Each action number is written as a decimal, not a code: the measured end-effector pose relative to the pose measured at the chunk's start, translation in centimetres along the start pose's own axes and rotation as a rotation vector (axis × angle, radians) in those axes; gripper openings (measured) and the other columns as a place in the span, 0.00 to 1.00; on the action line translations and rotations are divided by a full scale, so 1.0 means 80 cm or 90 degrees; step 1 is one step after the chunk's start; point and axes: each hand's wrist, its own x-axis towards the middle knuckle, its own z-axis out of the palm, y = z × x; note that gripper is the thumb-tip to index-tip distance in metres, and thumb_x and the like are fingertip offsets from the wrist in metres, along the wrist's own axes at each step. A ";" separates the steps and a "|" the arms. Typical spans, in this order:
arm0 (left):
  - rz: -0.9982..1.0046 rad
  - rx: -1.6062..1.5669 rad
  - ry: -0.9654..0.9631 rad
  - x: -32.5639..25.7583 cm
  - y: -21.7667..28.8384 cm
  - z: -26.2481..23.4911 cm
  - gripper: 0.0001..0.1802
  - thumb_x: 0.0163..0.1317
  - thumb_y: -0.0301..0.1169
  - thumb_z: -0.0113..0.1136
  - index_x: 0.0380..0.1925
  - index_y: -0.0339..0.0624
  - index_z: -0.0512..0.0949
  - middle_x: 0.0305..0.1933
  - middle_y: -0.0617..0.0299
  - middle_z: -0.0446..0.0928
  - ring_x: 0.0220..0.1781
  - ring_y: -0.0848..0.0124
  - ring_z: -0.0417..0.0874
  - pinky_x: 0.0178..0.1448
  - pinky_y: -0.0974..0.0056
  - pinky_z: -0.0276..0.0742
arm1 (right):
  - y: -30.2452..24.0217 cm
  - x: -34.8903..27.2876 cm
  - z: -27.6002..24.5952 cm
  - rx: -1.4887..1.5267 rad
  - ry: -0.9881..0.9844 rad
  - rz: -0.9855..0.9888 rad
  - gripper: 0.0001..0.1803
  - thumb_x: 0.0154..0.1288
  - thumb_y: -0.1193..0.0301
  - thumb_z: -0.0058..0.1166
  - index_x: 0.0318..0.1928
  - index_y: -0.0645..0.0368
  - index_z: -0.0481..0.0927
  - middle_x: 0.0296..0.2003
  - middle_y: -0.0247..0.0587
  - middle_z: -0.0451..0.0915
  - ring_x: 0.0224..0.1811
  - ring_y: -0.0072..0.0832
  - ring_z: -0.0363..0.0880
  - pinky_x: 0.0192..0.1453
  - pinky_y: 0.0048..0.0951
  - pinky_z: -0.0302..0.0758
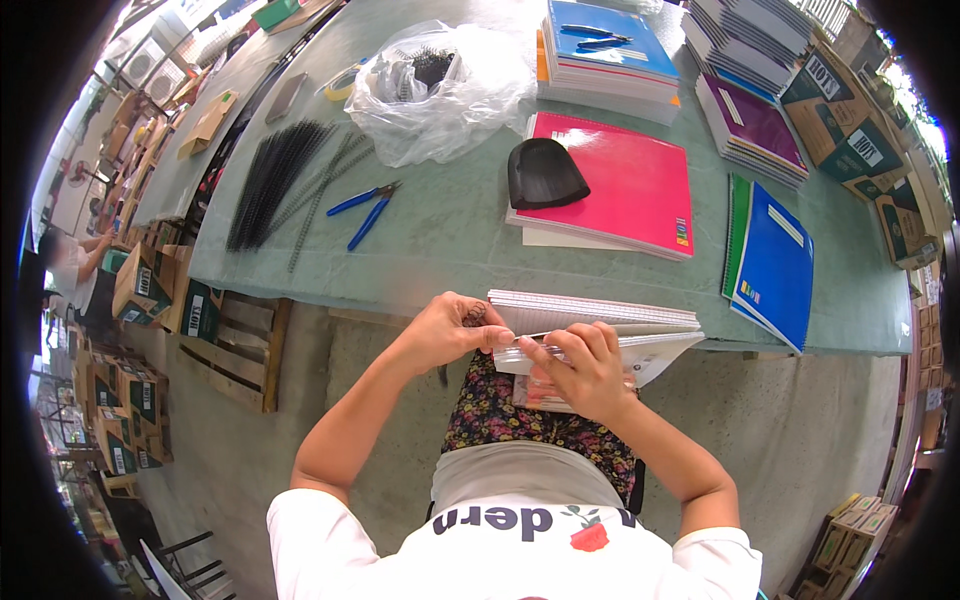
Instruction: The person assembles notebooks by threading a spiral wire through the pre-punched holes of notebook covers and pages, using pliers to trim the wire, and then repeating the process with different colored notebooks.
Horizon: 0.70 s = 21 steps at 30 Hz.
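At the near edge of the table, a notebook (600, 312) with white pages stands partly fanned, its lower part hanging over my lap. My left hand (462, 325) is closed at the notebook's left end, thumb and forefinger pinched together. What lies in that pinch is too small to make out. My right hand (590, 372) grips the notebook just beside it, its fingertips close to my left thumb. Beyond them lies a pair of blue-handled cutters (365, 212), jaws apart. Black spiral binding coils (272, 185) are spread to its left.
Pink-covered notebooks (635, 185) carry a black scoop-shaped piece (545, 174). A clear plastic bag (440, 90) holds more coils. Blue pliers (597, 38) top a stack of blue-covered books (610, 85). Blue notebooks (775, 260) and cardboard boxes (840, 120) stand right; a wooden pallet (240, 345) stands left.
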 end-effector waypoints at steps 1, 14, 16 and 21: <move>-0.002 0.001 -0.001 0.001 0.002 0.000 0.13 0.55 0.36 0.67 0.28 0.34 0.81 0.25 0.64 0.78 0.29 0.78 0.76 0.34 0.71 0.72 | 0.000 0.000 0.000 0.000 0.000 0.002 0.24 0.46 0.66 0.53 0.49 0.49 0.79 0.36 0.30 0.71 0.38 0.28 0.68 0.44 0.34 0.65; -0.057 -0.103 -0.030 0.006 -0.007 -0.002 0.12 0.55 0.36 0.66 0.28 0.38 0.79 0.21 0.67 0.73 0.16 0.84 0.64 0.15 0.76 0.52 | 0.005 0.001 0.000 0.035 0.012 -0.002 0.23 0.47 0.65 0.53 0.48 0.50 0.79 0.35 0.29 0.70 0.37 0.28 0.68 0.43 0.33 0.66; -0.064 -0.103 -0.028 0.006 -0.004 -0.001 0.12 0.55 0.36 0.66 0.27 0.38 0.79 0.20 0.67 0.72 0.16 0.84 0.63 0.15 0.76 0.52 | 0.005 0.001 0.000 0.041 0.008 -0.002 0.23 0.47 0.65 0.53 0.48 0.50 0.80 0.35 0.29 0.71 0.37 0.28 0.68 0.43 0.33 0.66; -0.028 0.026 0.009 0.008 0.005 0.007 0.12 0.58 0.36 0.63 0.27 0.37 0.79 0.19 0.67 0.74 0.15 0.83 0.66 0.16 0.75 0.57 | 0.006 -0.005 0.000 0.066 -0.010 0.001 0.24 0.45 0.64 0.61 0.49 0.45 0.80 0.37 0.28 0.70 0.38 0.27 0.69 0.42 0.33 0.65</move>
